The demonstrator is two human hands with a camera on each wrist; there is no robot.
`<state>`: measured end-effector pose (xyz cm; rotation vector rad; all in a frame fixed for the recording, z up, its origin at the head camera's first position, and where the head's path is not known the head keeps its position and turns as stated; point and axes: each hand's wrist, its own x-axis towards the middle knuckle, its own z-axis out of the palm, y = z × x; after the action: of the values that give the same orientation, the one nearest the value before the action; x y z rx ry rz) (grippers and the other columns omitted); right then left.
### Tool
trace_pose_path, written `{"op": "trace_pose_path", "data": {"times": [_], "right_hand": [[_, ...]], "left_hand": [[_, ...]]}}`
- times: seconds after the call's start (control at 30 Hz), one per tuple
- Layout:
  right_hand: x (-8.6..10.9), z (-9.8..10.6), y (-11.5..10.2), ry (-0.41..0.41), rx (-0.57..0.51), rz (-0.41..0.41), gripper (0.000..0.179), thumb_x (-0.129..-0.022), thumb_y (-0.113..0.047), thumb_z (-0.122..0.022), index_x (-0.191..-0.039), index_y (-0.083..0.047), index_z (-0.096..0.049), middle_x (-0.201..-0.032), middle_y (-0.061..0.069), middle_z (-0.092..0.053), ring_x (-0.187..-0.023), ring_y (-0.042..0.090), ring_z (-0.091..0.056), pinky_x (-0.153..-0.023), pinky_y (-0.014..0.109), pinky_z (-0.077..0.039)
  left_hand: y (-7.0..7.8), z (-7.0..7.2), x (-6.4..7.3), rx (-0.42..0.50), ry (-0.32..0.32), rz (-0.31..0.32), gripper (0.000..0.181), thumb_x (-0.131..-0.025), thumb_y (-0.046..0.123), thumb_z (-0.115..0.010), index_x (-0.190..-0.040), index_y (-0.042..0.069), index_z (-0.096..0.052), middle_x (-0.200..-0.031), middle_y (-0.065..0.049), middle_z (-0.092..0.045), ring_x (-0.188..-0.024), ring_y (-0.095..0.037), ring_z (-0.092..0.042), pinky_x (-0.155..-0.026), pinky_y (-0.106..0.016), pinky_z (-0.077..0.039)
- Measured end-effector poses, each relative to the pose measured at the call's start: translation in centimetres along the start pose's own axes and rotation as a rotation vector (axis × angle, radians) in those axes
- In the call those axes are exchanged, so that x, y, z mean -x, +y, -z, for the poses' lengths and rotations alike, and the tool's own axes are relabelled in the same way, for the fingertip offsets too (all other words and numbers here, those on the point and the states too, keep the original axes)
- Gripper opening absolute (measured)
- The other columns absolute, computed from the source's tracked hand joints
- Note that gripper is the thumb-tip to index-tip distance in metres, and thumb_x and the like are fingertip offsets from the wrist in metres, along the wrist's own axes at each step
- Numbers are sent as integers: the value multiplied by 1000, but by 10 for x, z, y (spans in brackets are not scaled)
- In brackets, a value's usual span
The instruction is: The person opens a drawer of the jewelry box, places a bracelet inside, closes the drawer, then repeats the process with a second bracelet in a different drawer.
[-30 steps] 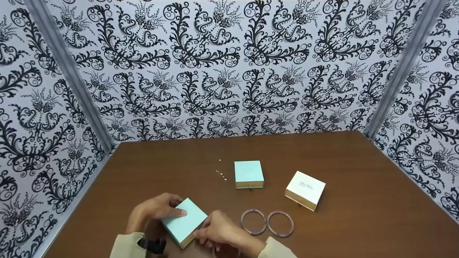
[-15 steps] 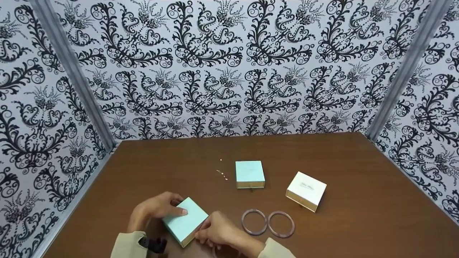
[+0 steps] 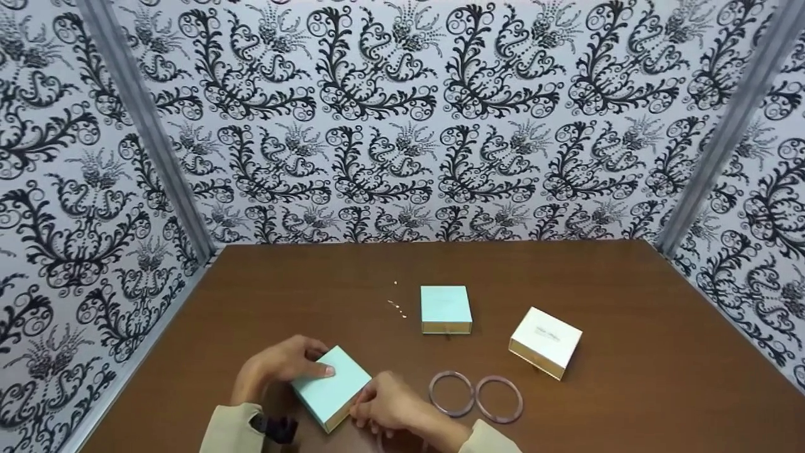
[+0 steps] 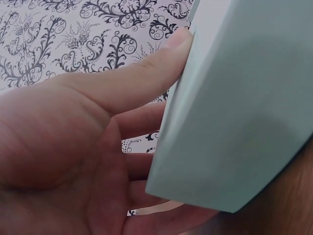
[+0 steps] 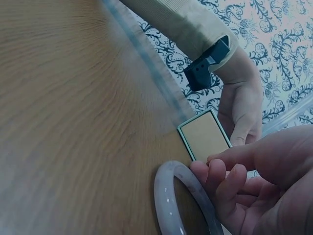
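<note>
In the head view, my left hand grips a mint-green drawer-style jewelry box, thumb on the lid and fingers round its far side. The left wrist view has this box tilted large across the right. My right hand pinches with thumb and forefinger at the gold drawer front; the bit between the fingertips is hidden. A pale, glossy bangle lies beside the right fingers. To the right of that hand, two lilac bangles rest side by side, almost touching.
Farther back on the brown table stands another mint-green box. A white box with printed lettering sits angled to its right. Several small shiny bits lie left of the back box. Patterned walls enclose the sides and rear.
The head view has shifted slightly, so the scene appears a little farther right. Both hands keep the same hold on the box, with no visible movement of the drawer.
</note>
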<state>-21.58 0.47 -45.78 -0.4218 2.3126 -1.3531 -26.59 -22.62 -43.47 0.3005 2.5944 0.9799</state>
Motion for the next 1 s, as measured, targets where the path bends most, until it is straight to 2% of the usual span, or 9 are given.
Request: {"op": "trace_pose_path", "data": {"times": [0.13,0.27,0.37,0.53,0.7,1.0], "right_hand": [[1,-1,1,-2,3,1,18,-89,-10,-74,-72,-4,-76,-57,-2,-63,-40,5,-44,-35,17,-32],[-2,0,2,-13,-4,22,18,-90,-8,-73,-72,-4,-75,-56,-3,-61,-39,4,-42,-35,16,-29],[-4,2,2,-2,-8,40,18,-90,-7,-71,-73,-4,-75,-55,-4,-60,-39,4,-42,-35,16,-29],[-4,5,5,38,-17,36,18,-91,-6,-71,-74,-3,-75,-57,-3,-60,-40,4,-43,-36,16,-30],[-3,6,3,53,-18,23,18,-91,-8,-72,-74,-4,-74,-57,-3,-60,-42,4,-45,-38,15,-30],[-3,8,4,51,33,53,19,-90,-2,-69,-72,-3,-75,-56,-5,-59,-42,4,-46,-38,15,-32]], "left_hand": [[-2,0,0,11,-5,-5,48,-86,33,-79,-123,3,-67,-121,-17,-70,-103,-25,-64,-92,-48,-52],[-4,1,1,29,-13,-72,51,-89,29,-77,-126,-2,-65,-121,-21,-69,-102,-26,-66,-86,-45,-55],[-5,1,-2,49,7,-118,52,-89,27,-76,-128,-5,-63,-119,-23,-69,-97,-25,-67,-80,-40,-56],[-2,-6,-6,101,78,-78,52,-87,28,-79,-127,-2,-64,-117,-20,-70,-89,-19,-64,-75,-33,-54],[3,-8,-7,78,138,-37,48,-86,28,-80,-122,0,-68,-115,-16,-71,-86,-18,-62,-74,-33,-54],[3,-7,-6,59,141,-36,43,-86,29,-80,-115,-1,-71,-103,-11,-72,-80,-15,-61,-72,-32,-52]]}}
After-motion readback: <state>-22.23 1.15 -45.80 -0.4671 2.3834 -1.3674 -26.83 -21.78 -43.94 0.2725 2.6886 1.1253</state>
